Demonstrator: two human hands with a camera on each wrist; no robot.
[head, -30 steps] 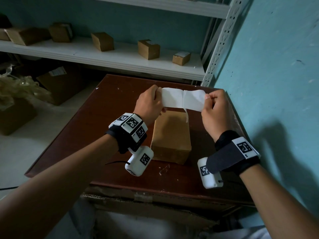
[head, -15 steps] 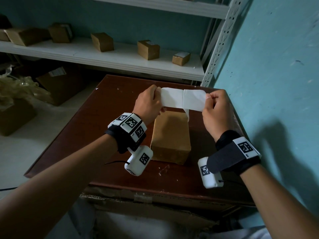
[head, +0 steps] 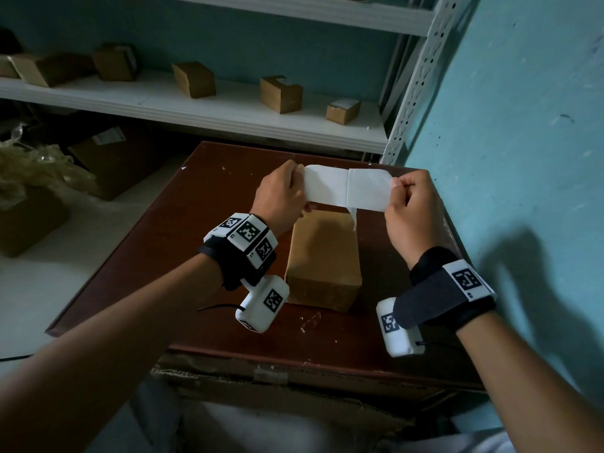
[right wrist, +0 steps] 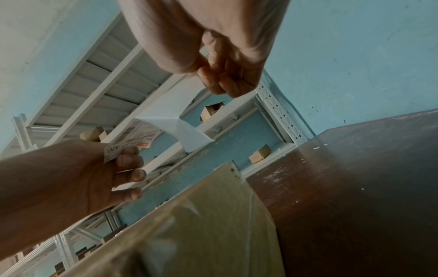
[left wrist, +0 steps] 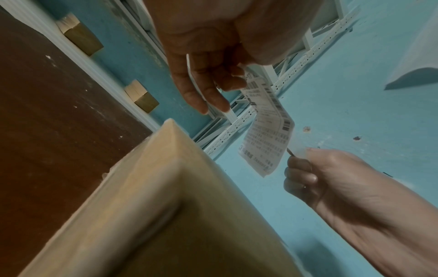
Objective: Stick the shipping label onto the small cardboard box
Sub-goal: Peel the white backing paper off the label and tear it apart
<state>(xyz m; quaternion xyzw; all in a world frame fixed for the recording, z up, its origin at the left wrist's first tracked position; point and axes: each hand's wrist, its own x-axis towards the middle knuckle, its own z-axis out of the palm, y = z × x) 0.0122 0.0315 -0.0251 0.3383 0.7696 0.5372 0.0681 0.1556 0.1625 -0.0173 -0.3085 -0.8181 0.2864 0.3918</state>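
Note:
A small brown cardboard box (head: 325, 256) lies on the dark red table (head: 183, 237). Above its far end I hold a white shipping label (head: 348, 188) stretched flat between both hands, blank side up. My left hand (head: 282, 194) pinches the left end, my right hand (head: 407, 206) pinches the right end. The printed side with barcodes faces down, seen in the left wrist view on the label (left wrist: 267, 127) and in the right wrist view on the label (right wrist: 142, 138). The label hangs clear of the box (left wrist: 166, 206), not touching it. A thin strip dangles from its near edge.
A white metal shelf (head: 209, 116) behind the table carries several small cardboard boxes (head: 281, 94). A teal wall (head: 510, 158) runs close along the table's right side. Larger cartons (head: 108, 158) and crumpled plastic sit on the floor at left.
The label and both hands have shifted very slightly; the label stays stretched above the far end of the box.

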